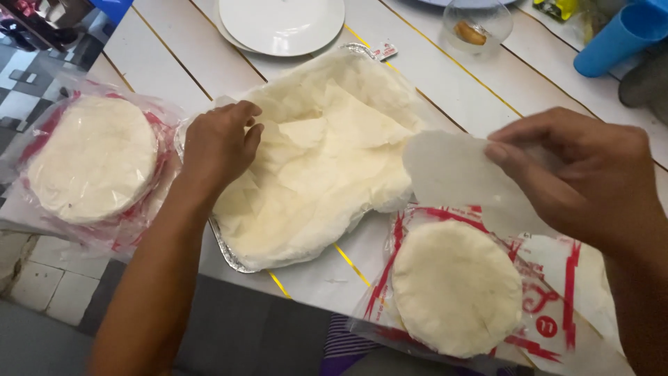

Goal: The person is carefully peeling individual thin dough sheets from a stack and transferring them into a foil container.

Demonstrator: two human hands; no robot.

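Head view: my right hand pinches a thin, translucent separator sheet at its right edge, thumb over and fingers under, holding it in the air just right of the foil tray. I judge the sheet very light, limp and easy to tear or crease, so the edge pinch suits it; a broader hold would crumple it. My left hand rests palm down on the left side of the tray, fingers curled onto the layered dough sheets that line it, holding nothing. That dough looks soft, floppy and a little tacky, likely to stretch if lifted by one corner; I would take it with flat fingers at two edges. Below and right of the tray an open red-printed packet carries a round stack of dough discs. Left of the tray, at the desk edge, lies a second wrapped stack. My left forearm comes in straight from below; the right wrist bends inward.
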